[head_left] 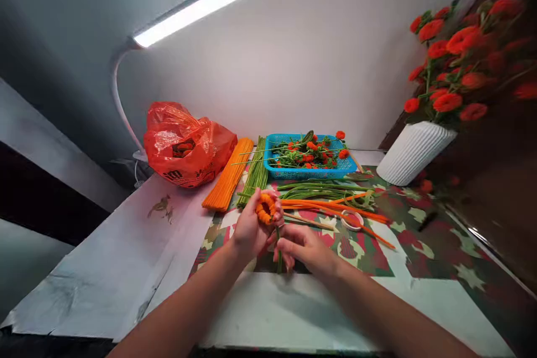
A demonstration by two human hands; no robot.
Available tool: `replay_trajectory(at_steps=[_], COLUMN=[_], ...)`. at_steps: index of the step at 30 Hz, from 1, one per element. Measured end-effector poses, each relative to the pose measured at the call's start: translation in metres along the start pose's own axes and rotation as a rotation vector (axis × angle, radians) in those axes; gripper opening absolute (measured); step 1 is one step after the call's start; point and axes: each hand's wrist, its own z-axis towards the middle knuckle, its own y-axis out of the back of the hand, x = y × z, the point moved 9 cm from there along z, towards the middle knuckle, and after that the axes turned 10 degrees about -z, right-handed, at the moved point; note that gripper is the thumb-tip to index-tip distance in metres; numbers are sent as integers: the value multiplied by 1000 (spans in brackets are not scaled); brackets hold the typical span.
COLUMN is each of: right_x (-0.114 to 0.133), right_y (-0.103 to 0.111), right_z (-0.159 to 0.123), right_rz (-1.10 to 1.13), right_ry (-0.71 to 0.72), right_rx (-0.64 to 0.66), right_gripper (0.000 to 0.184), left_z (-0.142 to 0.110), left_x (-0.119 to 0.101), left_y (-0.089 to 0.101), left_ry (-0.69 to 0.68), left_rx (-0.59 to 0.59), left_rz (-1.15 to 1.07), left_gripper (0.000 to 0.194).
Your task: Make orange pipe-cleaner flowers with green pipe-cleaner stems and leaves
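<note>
An orange pipe-cleaner flower [265,208], curled into a ring with a dark hollow middle, rests in my left hand [248,229], whose fingers close round it. Below the flower hangs a green stem [279,251]. My right hand [305,245] has its thumb and fingers closed on that stem, just under the flower. Just beyond my hands lie loose orange pipe cleaners [331,207] and green pipe cleaners [323,187]. A roll of tape [352,220] sits to the right among the orange strands.
A blue basket [310,174] of finished flowers stands at the back. Left of it lie an orange pipe-cleaner bundle [230,176], a green bundle [257,170] and a red plastic bag [188,151]. A white vase [413,154] of flowers leans at the right. A lamp [226,0] hangs overhead.
</note>
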Motion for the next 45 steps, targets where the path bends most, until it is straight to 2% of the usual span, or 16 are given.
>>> replay_trajectory(at_steps=[2,5,10,13,17,22,29,37,45], right_x=[-3,-4,-2,-5,-8,-1,4,0,3], right_y=[8,12,-6,-11,1,17,21,17,15], right_z=[3,4,2,1,2,0,0,0,-1], right_rz=[-1,-4,34,91,102,45,29,48,32], right_ry=[-17,-29,-41,-55,-31,21,44,58,84], right_rx=[-107,-178,-54,-35,-146,-252,-243,-240,-226], right_gripper=[52,54,52,51,51,49,47,46,46], left_z=[0,0,3,3,-2,-7,2,2,3], left_x=[9,13,-5,-10,7,27,13,-3,-7], left_y=[4,8,14,10,-1,11,19,18,21], left_ry=[22,33,-24,-29,79,149,-31,-99,-108], left_rx=[-58,-124,-184,-131,14,-19,-82,-184,-215], left_rz=[80,135,107,102,151,349,268,225,224], left_gripper=[43,48,54,49,36,36,29,13,15])
